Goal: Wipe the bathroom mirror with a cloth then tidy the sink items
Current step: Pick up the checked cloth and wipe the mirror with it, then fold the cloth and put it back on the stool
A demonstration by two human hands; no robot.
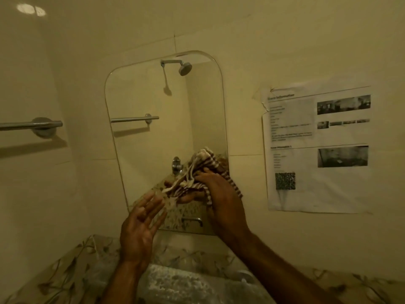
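A rounded frameless mirror (153,132) hangs on the tiled wall above the sink. My right hand (219,191) grips a bunched brown-and-cream striped cloth (192,172) against the mirror's lower right part. Just left of and below the cloth, my left hand (140,227) is held up with its palm facing me and fingers spread, holding nothing. Its fingertips reach the cloth's dangling fringe. The grey sink basin (182,284) lies below my forearms, partly hidden by them.
A metal towel bar (32,125) juts from the left wall. A printed paper notice (317,150) is taped to the wall right of the mirror. The patterned stone counter (72,266) surrounds the basin. The mirror reflects a shower head and a tap.
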